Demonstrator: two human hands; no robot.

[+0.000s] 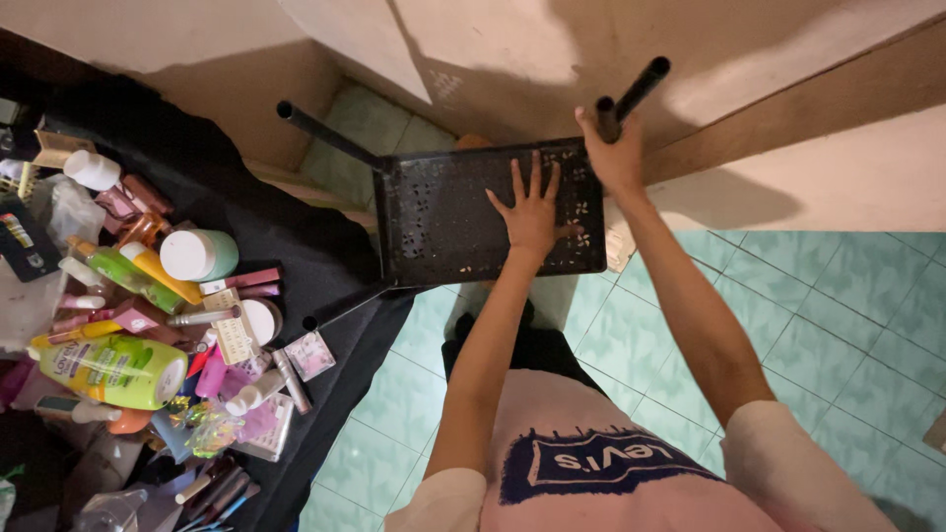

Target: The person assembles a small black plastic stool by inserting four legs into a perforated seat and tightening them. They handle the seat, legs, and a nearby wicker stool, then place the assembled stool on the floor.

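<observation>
Matt black perforated plastic stool [443, 222] — glossy green floor tiles [838, 325], black cloth [286, 236]

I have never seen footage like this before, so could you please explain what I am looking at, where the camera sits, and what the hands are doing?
There is no machine here: a person wears one camera on the head, and it looks straight down at their own arms and pink shirt. Their left hand lies flat, fingers spread, on the perforated seat of a black stool that is tipped over, its legs pointing outward. Their right hand grips one stool leg near the seat. Below is a green tiled floor. To the left, a black cloth carries a crowded pile of cosmetics: a lime-green bottle, a round white-lidded jar, tubes and small boxes.
</observation>
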